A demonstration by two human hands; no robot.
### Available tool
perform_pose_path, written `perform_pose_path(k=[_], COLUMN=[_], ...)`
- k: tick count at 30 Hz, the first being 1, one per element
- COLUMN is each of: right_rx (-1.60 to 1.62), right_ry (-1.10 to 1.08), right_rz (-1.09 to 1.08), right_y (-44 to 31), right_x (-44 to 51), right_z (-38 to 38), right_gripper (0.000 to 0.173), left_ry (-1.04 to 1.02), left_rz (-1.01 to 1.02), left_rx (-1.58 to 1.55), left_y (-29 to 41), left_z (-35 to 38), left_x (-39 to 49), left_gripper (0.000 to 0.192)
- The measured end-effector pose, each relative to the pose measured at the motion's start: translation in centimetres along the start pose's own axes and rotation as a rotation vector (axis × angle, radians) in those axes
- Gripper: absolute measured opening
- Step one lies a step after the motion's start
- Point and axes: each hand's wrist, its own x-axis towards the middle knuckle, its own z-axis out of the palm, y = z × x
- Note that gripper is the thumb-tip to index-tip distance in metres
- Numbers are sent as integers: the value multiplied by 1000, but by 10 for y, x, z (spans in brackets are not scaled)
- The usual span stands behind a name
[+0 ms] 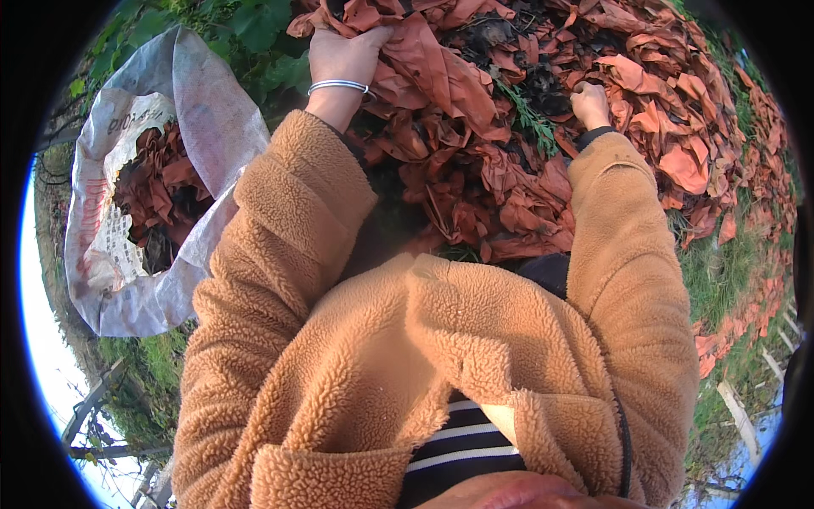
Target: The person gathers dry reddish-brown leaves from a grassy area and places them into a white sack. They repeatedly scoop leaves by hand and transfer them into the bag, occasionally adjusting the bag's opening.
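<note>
My left hand (346,60), with a bracelet on its wrist, is closed on a bunch of crumpled red paper bags (439,76) at the top of the view. My right hand (590,102) lies among the red paper in the heap (642,114) at the upper right, its fingers curled down; whether it grips anything is not plain. Between my hands are dark, dirty scraps (544,89) and a green conifer sprig (528,121). More crumpled red paper (509,197) lies below them, in front of my body.
An open woven plastic sack (222,127) with printing stands at the left, holding red and dark paper (168,191). Leafy green plants (261,32) grow behind it. Grass (718,273) with scattered red paper is at the right, and pale posts (738,413) stand at the lower right.
</note>
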Motion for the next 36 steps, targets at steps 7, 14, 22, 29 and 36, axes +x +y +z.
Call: perform_pose_path(k=[7, 14, 22, 29, 36], right_rx=[609, 271, 1682, 1979, 1425], right_ry=[394, 916, 52, -490, -544], right_rz=[-74, -424, -506, -521, -365], right_y=[-19, -69, -190, -258, -215], right_x=[17, -3, -57, -113, -91], right_z=[-67, -156, -145, -150, -161], right_gripper=[37, 34, 15, 17, 20], left_ry=[3, 1, -116, -363, -50], left_rz=[28, 181, 218, 253, 176], left_rx=[103, -326, -12, -205, 328], left_y=[3, 15, 18, 24, 30], left_z=[-2, 8, 11, 16, -3], left_x=[2, 11, 2, -8, 4], left_gripper=[41, 63, 68, 93, 59])
